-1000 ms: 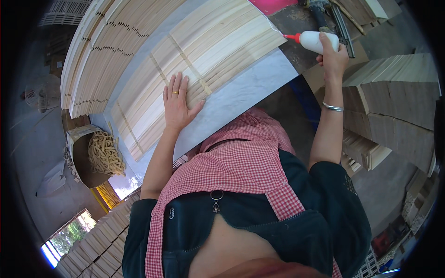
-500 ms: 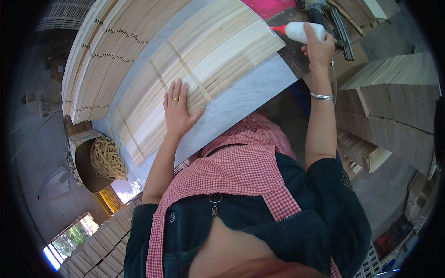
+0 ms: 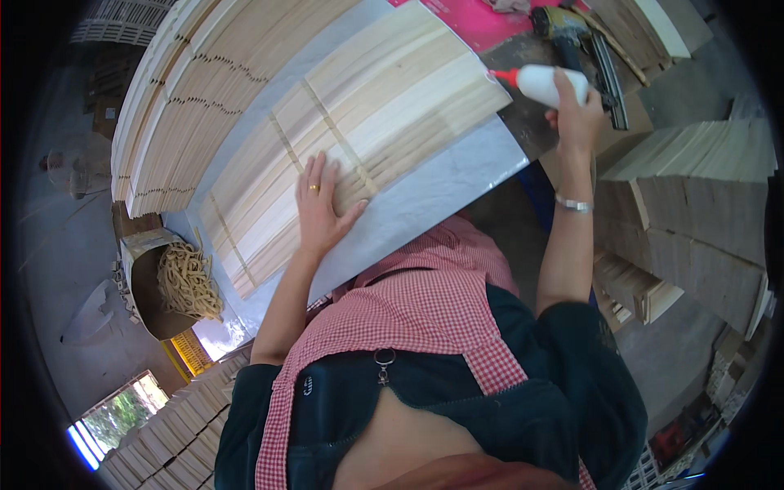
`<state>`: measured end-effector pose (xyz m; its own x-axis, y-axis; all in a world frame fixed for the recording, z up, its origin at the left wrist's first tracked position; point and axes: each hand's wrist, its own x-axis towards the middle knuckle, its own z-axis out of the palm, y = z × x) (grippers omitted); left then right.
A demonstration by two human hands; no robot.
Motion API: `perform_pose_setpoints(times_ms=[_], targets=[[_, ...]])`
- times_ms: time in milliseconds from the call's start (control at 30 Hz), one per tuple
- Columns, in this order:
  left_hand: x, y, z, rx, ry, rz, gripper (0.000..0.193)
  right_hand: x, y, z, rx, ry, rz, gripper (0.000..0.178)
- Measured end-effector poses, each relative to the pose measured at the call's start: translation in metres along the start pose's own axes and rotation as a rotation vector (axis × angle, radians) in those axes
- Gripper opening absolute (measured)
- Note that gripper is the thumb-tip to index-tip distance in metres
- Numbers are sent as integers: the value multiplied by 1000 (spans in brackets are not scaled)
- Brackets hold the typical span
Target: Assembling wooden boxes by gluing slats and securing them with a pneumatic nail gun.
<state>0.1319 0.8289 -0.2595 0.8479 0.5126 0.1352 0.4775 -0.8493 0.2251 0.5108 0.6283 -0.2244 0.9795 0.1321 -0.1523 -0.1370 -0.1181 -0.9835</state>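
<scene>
Basket (image 3: 155, 286) of pale strands sitting far left, left hand (image 3: 322, 208) lying flat with fingers spread on slatted wooden panel (image 3: 367, 122) atop the table, right hand (image 3: 576, 110) gripping white glue bottle (image 3: 543, 83), red nozzle hovering beside panel's right edge, nail gun (image 3: 580, 41) lying behind

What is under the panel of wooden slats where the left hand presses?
The panel of wooden slats lies on a pale sheet. The left hand rests flat on it. What is beneath the sheet is covered.

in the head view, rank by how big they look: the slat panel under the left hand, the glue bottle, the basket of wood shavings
1. slat panel, under the left hand
2. basket of wood shavings
3. glue bottle, in the right hand

Fisheye distortion affects apparent sizes, but the gaps look clear.
</scene>
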Motion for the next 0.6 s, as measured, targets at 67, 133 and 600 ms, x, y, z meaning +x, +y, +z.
perform_pose_setpoints(times_ms=[67,133,600], targets=[[14,33,-2,-281,9,-132,83,-20,-5,2,123,-29,-44,45],[38,79,-12,-1001,-82,-355,75,-47,-9,16,285,-81,-97,37],[74,33,-28,-1768,106,-659,56,54,-3,175,-250,-637,-752,38]])
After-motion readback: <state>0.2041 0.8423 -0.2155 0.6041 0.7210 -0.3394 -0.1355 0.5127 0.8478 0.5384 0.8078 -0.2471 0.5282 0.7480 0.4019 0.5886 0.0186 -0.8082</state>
